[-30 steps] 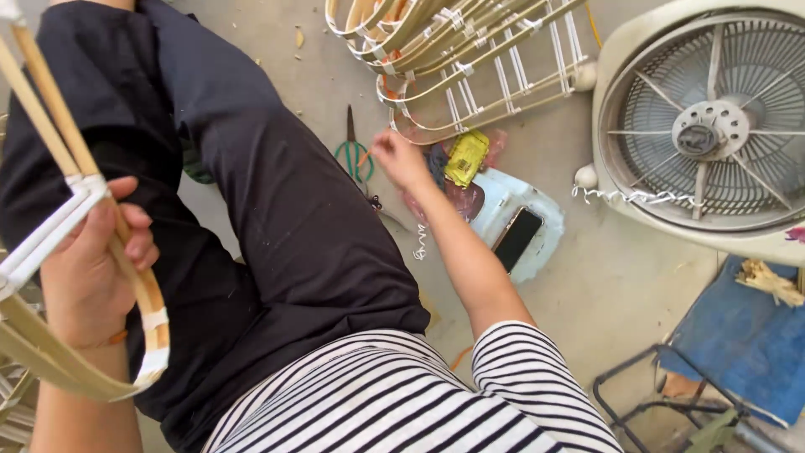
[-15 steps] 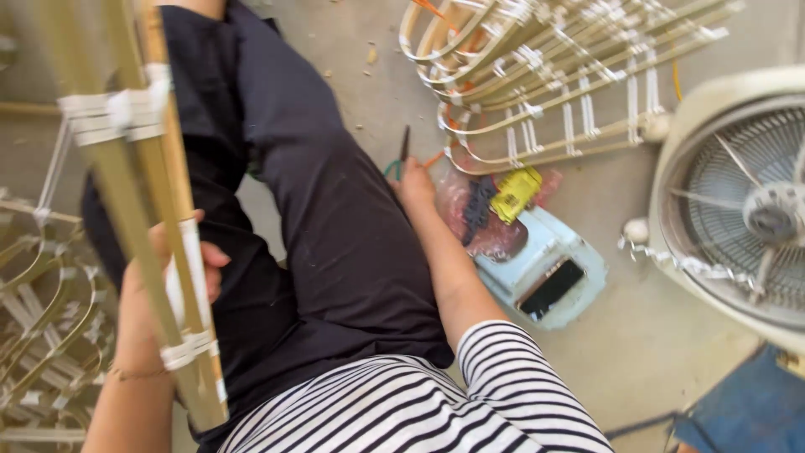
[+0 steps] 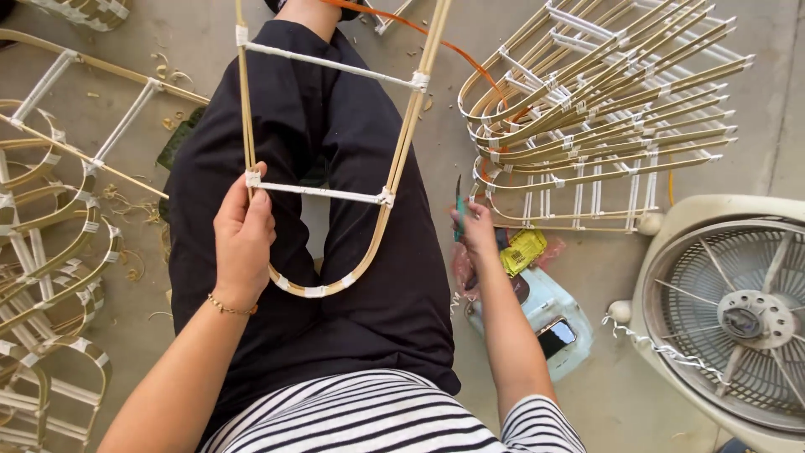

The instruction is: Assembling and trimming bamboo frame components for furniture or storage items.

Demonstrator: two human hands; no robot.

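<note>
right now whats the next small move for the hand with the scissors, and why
Probably bring the scissors in the right hand over to the bamboo frame, since the left hand already steadies that frame on the lap by a white-bound joint.

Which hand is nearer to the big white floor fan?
Right. The right hand, holding green-handled scissors, is closer to the white floor fan; the left hand grips the bamboo frame over the lap, farther away.
</note>
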